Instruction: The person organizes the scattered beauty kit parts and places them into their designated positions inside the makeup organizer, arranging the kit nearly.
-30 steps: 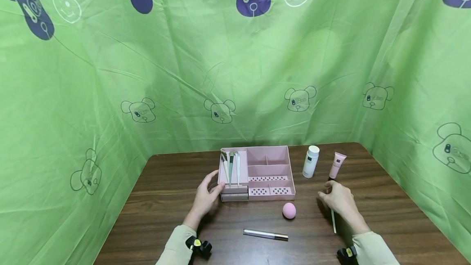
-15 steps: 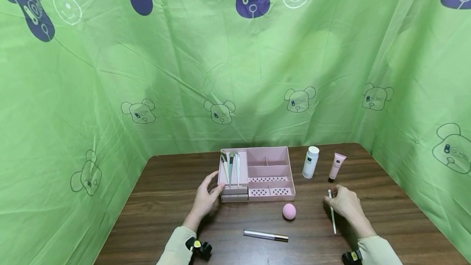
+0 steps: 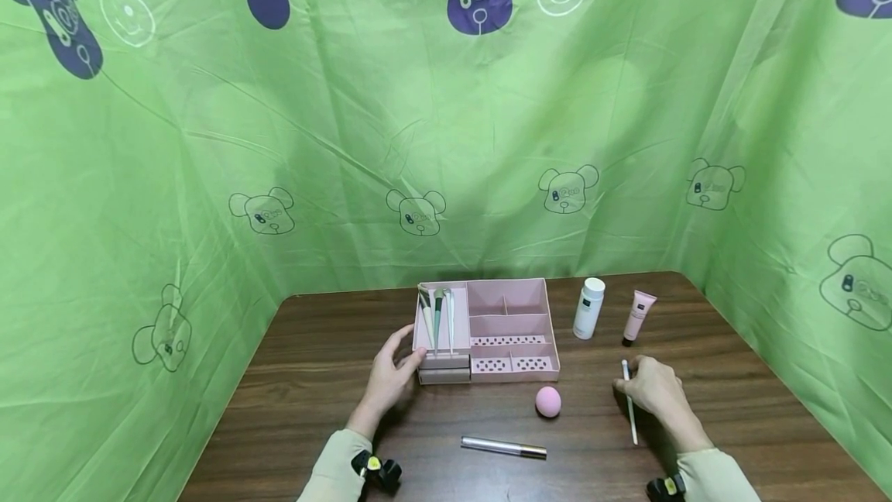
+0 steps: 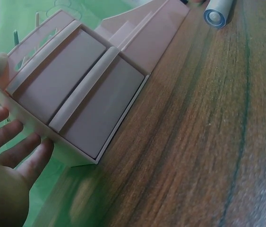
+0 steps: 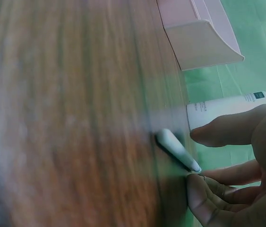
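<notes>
My left hand [image 3: 389,379] steadies a pink cosmetics organizer [image 3: 512,283] by its front left corner. In the left wrist view its thumb lies at the top edge while the other fingers rest against the side wall, beside two drawers [image 4: 97,99]. Several makeup brushes [image 3: 437,312] lie on the organizer's left top. Over on the right, my right hand [image 3: 655,387] is low over the table with its thumb and fingers to either side of a slim white stick [image 3: 631,417]. In the right wrist view the stick lies on the wood, with a gap between it and the thumb.
A white bottle [image 3: 588,308] and a pink tube [image 3: 638,318] with a black cap stand at the back right. In front of the organizer are a pink ball-shaped sponge [image 3: 548,401] and a silver tube [image 3: 503,448]. Green cloth [image 3: 446,146] surrounds the wooden table [image 3: 300,409].
My right hand has moved slightly back toward me and right, uncovering the stick's upper end and the pink tube's cap. Over the last half second it stays put. My left hand has not moved.
</notes>
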Motion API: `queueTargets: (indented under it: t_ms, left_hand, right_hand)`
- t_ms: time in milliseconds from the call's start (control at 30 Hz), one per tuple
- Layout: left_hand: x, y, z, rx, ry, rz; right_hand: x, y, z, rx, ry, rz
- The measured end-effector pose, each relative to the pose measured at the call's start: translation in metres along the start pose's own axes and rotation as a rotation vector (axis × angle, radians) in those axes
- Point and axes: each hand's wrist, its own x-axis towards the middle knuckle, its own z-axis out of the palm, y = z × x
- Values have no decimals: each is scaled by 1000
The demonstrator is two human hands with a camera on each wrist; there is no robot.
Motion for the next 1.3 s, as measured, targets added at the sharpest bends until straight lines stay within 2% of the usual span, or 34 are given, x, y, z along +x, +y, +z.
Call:
queueTargets:
  t_ms: [533,1033,1300]
  left_hand:
    - [-1,-1,1,3,8,6]
    - [0,0,1,11,11,5]
    - [1,-2,1,5,13,18]
  right_hand:
    - [1,-3,3,-10,-53,-14]
    - [0,-5,2,19,-27,-10]
    - [0,-15,-5,36,-6,-31]
